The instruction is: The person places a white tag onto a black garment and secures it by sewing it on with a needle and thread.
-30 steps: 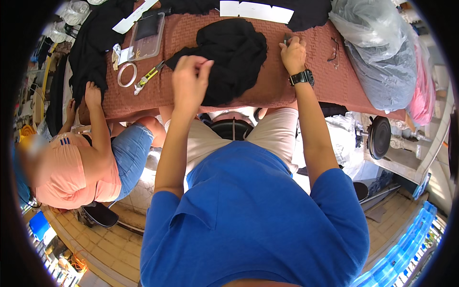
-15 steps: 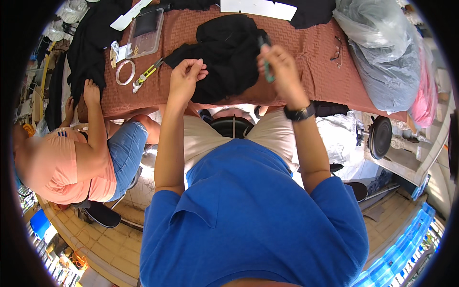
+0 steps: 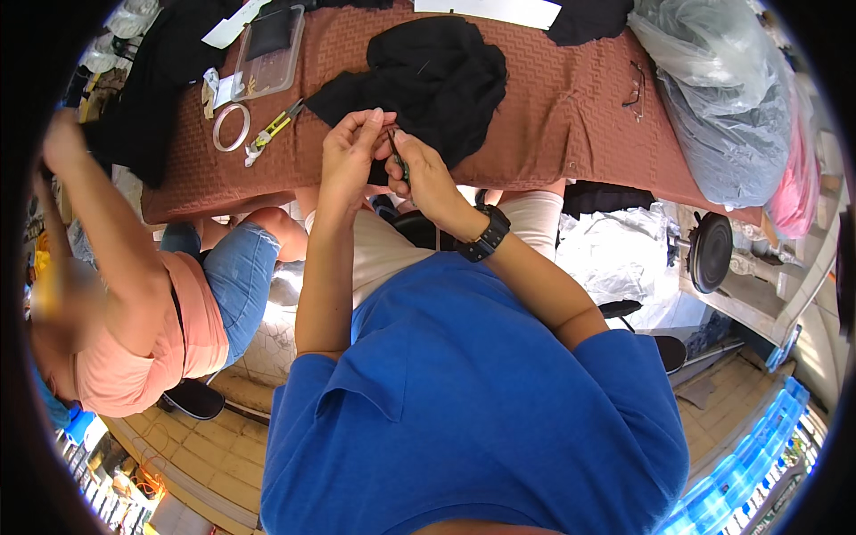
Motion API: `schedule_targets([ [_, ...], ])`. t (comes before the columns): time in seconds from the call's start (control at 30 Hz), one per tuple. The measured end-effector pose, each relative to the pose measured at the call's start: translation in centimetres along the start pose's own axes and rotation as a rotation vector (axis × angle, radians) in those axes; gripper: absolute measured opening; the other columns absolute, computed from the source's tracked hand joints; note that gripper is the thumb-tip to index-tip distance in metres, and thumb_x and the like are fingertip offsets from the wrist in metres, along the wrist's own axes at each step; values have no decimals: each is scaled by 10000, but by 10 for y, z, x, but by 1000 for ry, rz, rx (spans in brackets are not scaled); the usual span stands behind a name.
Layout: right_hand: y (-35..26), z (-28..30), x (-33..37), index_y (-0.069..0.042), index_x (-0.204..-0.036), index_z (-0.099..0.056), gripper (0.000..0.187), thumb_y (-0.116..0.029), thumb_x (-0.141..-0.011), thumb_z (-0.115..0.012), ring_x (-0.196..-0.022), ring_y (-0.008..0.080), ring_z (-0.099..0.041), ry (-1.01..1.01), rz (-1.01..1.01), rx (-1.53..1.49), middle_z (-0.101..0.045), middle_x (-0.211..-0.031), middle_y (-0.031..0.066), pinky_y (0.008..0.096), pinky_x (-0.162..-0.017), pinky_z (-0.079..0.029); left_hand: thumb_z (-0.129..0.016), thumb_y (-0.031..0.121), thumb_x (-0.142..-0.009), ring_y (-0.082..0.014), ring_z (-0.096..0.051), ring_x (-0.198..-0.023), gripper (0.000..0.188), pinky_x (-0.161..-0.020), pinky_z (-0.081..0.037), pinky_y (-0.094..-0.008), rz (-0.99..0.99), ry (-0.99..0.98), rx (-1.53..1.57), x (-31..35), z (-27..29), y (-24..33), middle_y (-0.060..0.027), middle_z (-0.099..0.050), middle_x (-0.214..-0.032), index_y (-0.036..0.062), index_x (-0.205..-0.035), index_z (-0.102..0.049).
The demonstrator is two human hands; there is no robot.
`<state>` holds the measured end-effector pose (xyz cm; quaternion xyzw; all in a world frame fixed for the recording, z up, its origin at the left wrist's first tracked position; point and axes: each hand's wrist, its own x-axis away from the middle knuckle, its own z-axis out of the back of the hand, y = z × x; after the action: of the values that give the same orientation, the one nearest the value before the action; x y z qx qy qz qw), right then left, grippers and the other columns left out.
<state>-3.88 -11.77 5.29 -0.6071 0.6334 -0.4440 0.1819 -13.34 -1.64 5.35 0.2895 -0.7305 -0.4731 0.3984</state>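
Note:
In my right hand [image 3: 430, 178] is a pair of green-handled thread snips [image 3: 399, 159], its dark tip pointing up at the fingertips of my left hand [image 3: 348, 153]. The left thumb and fingers are pinched together; whatever they hold is too small to make out. Both hands meet over the near left edge of a crumpled black cloth [image 3: 437, 80]. A thin light needle or pin [image 3: 423, 67] lies on that cloth.
On the brown-covered table [image 3: 571, 134] are a yellow cutter [image 3: 275, 132], a tape roll [image 3: 231, 128], a clear plastic box [image 3: 269, 76] and eyeglasses [image 3: 636, 89]. Stuffed plastic bags [image 3: 713, 107] stand at right. A seated co-worker [image 3: 134, 330] at left has raised arms.
My right hand has come left and down with the snips, from the cloth's right side to my left hand. The co-worker's arms have lifted, pulling up black fabric.

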Motion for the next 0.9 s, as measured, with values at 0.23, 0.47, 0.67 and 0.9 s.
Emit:
schedule_targets([
  [0.23,-6,2,-7,-14,-933,-587,407,-339,-1093,-402,-539,53,-388,83,3,31,-454,-711,-12,210,-475,-337,-620,223,-1021,-103,-640,-873,268,-808,-513,-238,-35,-19,-10,2,-1,-1,-62,-675,-937,-29,-1102,-659],
  [0.47,-6,4,-8,-27,-937,-583,387,-342,-1090,-417,-535,54,-397,98,-42,21,-458,-707,-20,213,-475,-340,-618,215,-1023,-113,-644,-930,256,-865,-509,-246,-28,-49,-16,3,-1,-1,-78,-688,-1005,-22,-1107,-665],
  [0.67,-2,7,-10,-34,-933,-569,377,-346,-1088,-425,-539,60,-408,98,-36,-6,-464,-706,-18,221,-473,-332,-626,224,-1018,-113,-645,-933,262,-859,-509,-241,-37,-44,-27,6,-3,-1,-82,-695,-1020,-21,-1104,-665],
  [0.9,-2,7,-11,-43,-930,-551,352,-332,-1087,-426,-530,63,-404,90,-55,-45,-448,-700,-21,230,-462,-321,-626,229,-1019,-105,-642,-918,266,-847,-512,-240,-43,-48,-50,6,-3,-2,-73,-696,-1011,-19,-1106,-662],
])
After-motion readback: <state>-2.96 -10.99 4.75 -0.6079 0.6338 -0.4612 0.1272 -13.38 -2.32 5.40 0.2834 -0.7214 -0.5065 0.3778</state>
